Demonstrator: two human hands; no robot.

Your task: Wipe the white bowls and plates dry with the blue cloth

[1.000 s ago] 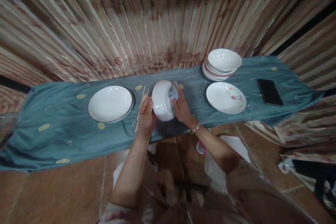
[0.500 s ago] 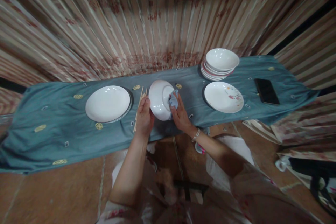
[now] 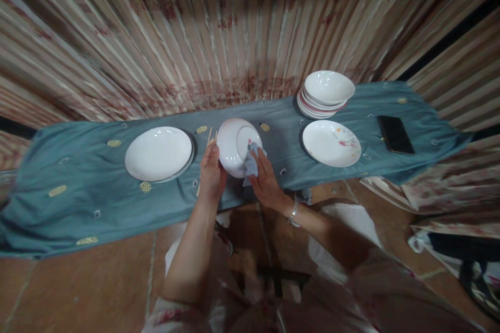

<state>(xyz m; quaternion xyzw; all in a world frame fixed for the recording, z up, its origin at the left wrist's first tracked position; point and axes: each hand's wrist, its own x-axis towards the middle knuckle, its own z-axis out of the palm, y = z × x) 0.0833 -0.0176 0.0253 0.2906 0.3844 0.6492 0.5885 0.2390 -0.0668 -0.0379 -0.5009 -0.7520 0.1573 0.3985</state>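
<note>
A white bowl [image 3: 231,148], tilted so that its underside and foot ring face me, is held above the cloth-covered table [image 3: 109,218]. My left hand [image 3: 213,174] grips its left rim, the thumb on the outside. Against the base, my right hand [image 3: 267,179] presses a crumpled light-blue cloth [image 3: 252,161]. A small red mark shows inside the foot ring. Partly hidden behind the left hand and bowl, several chopsticks [image 3: 211,136] lie on the table.
White plates [image 3: 158,153] are stacked on the left. To the right are a flower-patterned plate [image 3: 332,143], a stack of bowls [image 3: 330,87] behind it, and a black phone [image 3: 395,134]. A pleated curtain [image 3: 242,36] hangs along the far edge.
The bowl has turned a little, so more of its base faces me. My right hand and the cloth have shifted slightly down across the base; the red mark is now visible.
</note>
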